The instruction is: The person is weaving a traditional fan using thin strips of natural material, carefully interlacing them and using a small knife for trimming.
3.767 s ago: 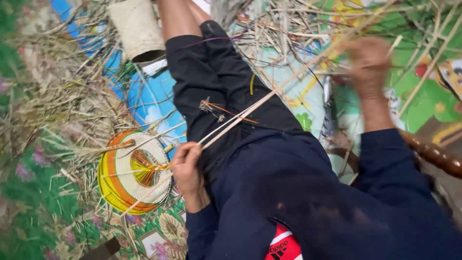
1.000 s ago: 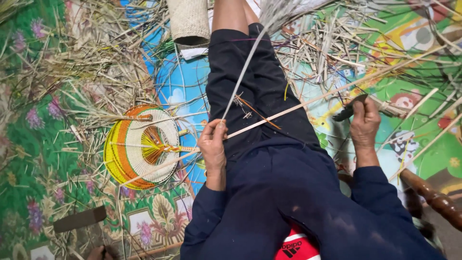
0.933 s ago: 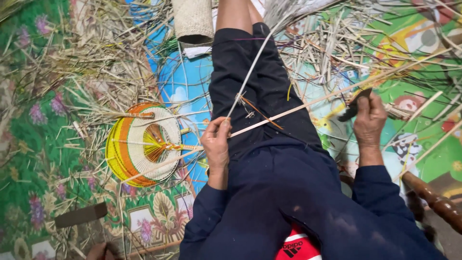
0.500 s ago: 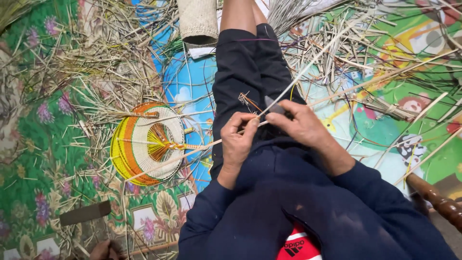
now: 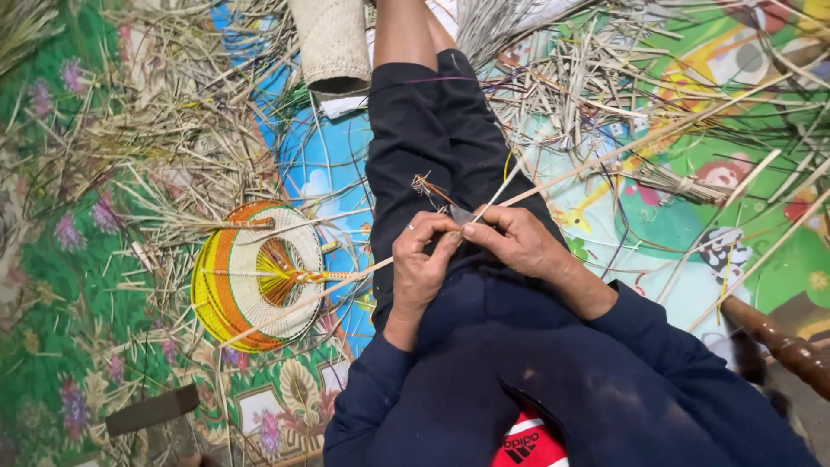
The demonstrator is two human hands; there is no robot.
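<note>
Both hands: we see our left hand [image 5: 424, 264] and right hand [image 5: 519, 246] meeting over our lap, fingertips almost touching.
Change: a second ago our right hand was out to the right among the straw; now it sits beside the left.
Left hand: pinched on a long pale strip [image 5: 553, 177], which runs from the basket up to the far right.
Right hand: clenched on a small blade [image 5: 461, 214] laid against the strip.
Strip: it crosses our dark shorts [image 5: 415, 130], touching both hands.
Basket: an orange, yellow and white woven basket [image 5: 259, 277] lies left of our knee on the mat [image 5: 52, 285].
Around: loose straw [image 5: 605, 78] far and right, a woven tube [image 5: 333, 43] far, a wooden handle [image 5: 778, 337] near right.
Hidden: our fingers cover where blade meets strip.
</note>
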